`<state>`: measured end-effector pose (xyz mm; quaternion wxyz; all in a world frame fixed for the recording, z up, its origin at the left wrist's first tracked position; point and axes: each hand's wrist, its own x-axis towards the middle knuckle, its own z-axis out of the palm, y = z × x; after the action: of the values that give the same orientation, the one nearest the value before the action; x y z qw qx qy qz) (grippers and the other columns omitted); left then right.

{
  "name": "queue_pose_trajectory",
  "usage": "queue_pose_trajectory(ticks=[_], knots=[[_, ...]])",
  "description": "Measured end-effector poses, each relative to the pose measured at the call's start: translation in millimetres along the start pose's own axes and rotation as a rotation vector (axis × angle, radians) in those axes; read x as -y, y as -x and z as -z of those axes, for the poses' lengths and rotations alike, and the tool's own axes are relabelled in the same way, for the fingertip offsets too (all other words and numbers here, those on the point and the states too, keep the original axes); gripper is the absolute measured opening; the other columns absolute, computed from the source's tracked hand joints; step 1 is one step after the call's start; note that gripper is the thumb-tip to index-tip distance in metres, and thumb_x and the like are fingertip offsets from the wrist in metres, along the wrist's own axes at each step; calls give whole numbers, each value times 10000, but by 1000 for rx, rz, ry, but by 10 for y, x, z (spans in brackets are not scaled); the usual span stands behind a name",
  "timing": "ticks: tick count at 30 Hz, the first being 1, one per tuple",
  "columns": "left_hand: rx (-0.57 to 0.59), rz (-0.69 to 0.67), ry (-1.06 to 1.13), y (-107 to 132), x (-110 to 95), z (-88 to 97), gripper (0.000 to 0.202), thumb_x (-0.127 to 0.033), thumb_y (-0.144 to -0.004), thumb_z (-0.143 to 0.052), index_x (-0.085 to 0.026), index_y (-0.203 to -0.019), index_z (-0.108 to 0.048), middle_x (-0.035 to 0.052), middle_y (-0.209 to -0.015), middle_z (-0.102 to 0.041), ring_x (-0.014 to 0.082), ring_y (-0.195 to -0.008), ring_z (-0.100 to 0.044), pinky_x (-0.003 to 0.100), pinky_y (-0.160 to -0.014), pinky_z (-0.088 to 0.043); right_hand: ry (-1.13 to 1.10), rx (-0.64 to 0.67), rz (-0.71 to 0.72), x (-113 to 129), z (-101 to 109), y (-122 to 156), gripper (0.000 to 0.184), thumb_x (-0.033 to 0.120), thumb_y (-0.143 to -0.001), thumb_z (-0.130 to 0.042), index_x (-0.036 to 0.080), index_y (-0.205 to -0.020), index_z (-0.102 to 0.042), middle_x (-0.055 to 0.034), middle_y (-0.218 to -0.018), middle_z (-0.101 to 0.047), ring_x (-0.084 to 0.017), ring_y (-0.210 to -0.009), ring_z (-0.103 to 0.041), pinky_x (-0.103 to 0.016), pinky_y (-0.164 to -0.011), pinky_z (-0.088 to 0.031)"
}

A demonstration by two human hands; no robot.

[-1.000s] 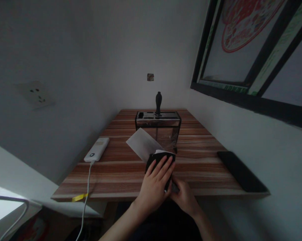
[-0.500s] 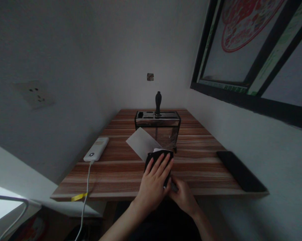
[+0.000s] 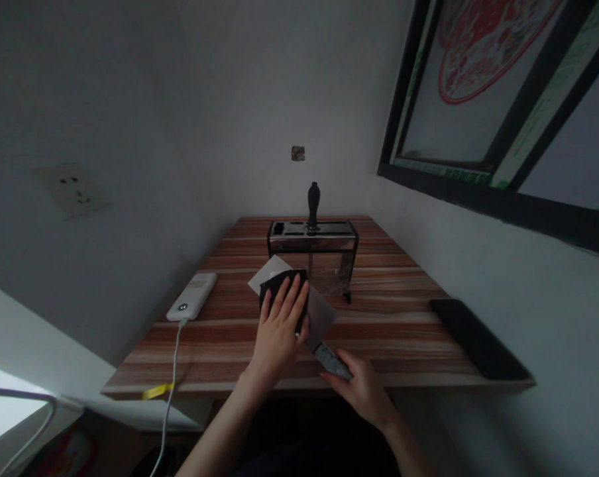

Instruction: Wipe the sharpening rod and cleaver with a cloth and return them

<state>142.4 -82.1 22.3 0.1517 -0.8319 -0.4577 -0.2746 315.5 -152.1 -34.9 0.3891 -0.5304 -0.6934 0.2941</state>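
Note:
A kitchen cleaver (image 3: pixel 323 313) lies slanted over the table's near part, its broad blade pointing away to the left. My right hand (image 3: pixel 362 387) is closed round the grey handle at the near end. On top of the blade, my left hand (image 3: pixel 278 328) holds a folded black cloth (image 3: pixel 270 286), fingers laid along it and the thumb at its right side. A bit of white shows at the cloth's far edge. Just beyond the blade stands a knife block (image 3: pixel 313 237) with a slotted metal top and clear sides; one black knife handle (image 3: pixel 314 204) sticks up from it.
On the wood-grain table (image 3: pixel 399 351), a white power bank (image 3: pixel 193 296) with a cable lies at left. A dark flat phone-like slab (image 3: pixel 478 338) lies at the right edge. Yellow tape (image 3: pixel 157 391) marks the front edge. Walls rise on the left, right and back.
My left hand and the black cloth have slid up the blade, away and to the left. More of the cleaver's handle and lower blade now show. The right hand has shifted slightly rightward.

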Motion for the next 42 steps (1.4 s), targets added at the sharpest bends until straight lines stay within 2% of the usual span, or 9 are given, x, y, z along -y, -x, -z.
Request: queue_pose_trajectory(ticks=[7, 14, 18, 22, 29, 35, 42], knots=[[-69, 91, -12, -213, 338, 27, 543, -233, -918, -355, -193, -1449, -247, 53, -1504, -267, 225, -1398, -191, 464, -1137, -101, 13, -9, -14, -36, -16, 6, 271, 413, -802, -575, 153, -728, -555, 14, -623, -518, -112, -580, -440, -202, -521, -334], [-84, 100, 46, -351, 574, 43, 544, -262, -928, -336, -191, -1455, -220, 53, -1510, -261, 203, -1396, -197, 430, -1133, -168, -6, -8, -21, -53, -31, 16, 270, 414, -802, -576, 146, -776, -570, 6, -649, -537, -116, -599, -456, -209, -550, -353], [-94, 110, 22, -350, 566, 53, 544, -262, -925, -338, -183, -1452, -230, 55, -1510, -257, 223, -1396, -195, 479, -1140, -108, 10, -10, -12, -46, -23, 10, 241, 392, -793, -588, 156, -754, -563, 18, -630, -529, -109, -577, -446, -207, -530, -336], [-99, 123, -37, -313, 474, 59, 545, -248, -914, -356, -150, -1441, -260, 80, -1508, -250, 260, -1402, -165, 534, -1129, -54, 15, -15, -6, -52, -28, 5, 232, 385, -787, -594, 162, -735, -562, 24, -607, -520, -106, -558, -436, -209, -511, -324], [-52, 0, -37, -201, 263, 61, 579, -217, -895, -392, -145, -1448, -237, 81, -1514, -226, 251, -1406, -146, 494, -1137, -100, -36, 3, -51, -81, -46, 8, 250, 402, -788, -590, 154, -779, -564, 17, -634, -518, -108, -577, -433, -209, -535, -343], [-52, -14, 0, -164, 292, 53, 585, -208, -890, -403, -156, -1449, -237, 83, -1505, -254, 244, -1399, -180, 476, -1139, -124, -8, -2, -40, -3, -12, -4, 231, 377, -777, -599, 152, -742, -560, 11, -625, -527, -112, -579, -440, -209, -527, -325], [-90, 28, 131, -207, 367, 105, 516, -214, -927, -335, -200, -1438, -264, 56, -1488, -311, 203, -1392, -214, 463, -1137, -141, -5, -10, -41, -47, -26, 4, 252, 402, -784, -592, 150, -795, -597, -2, -647, -567, -124, -588, -482, -208, -535, -359]])
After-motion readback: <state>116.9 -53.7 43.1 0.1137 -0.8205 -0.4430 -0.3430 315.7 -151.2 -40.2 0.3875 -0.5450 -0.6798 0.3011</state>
